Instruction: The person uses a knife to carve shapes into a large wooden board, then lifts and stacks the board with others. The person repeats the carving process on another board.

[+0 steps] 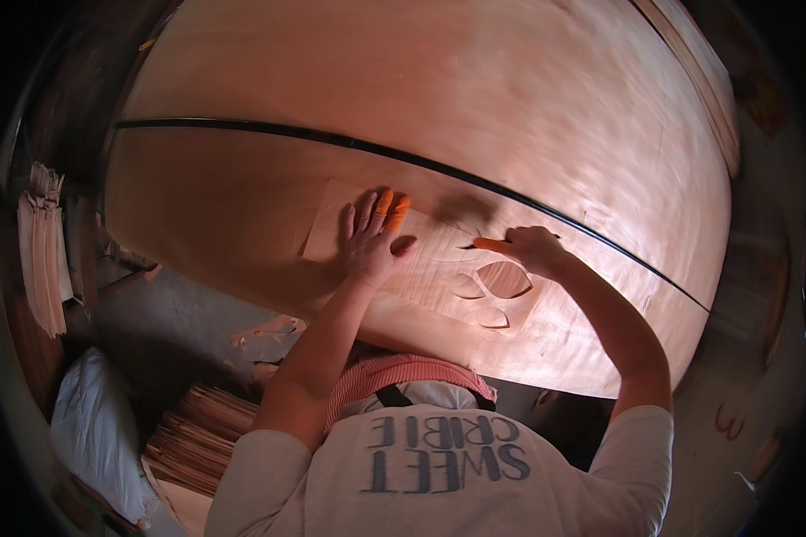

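Observation:
A thin rectangular veneer sheet [331, 210] lies on the large wooden worktop. My left hand [373, 246] presses flat on it with fingers spread; two fingers wear orange finger covers. Further right, my right hand [533, 249] is closed round a small cutting knife, its index finger, also in an orange cover, stretched along it. The dark blade tip [467, 246] points left and meets the sheet. Below that hand is a leaf-shaped opening [504, 279] in the sheet. Beside it are two smaller leaf shapes, one [466, 286] to its left and another [491, 318] below.
A dark strip [349, 141] crosses the wooden worktop [421, 72] beyond my hands. Stacked veneer strips [201, 438] stand at lower left, by a white sack [98, 430]. Another veneer bundle [43, 251] hangs at far left. Scraps [269, 331] lie below the worktop's near edge.

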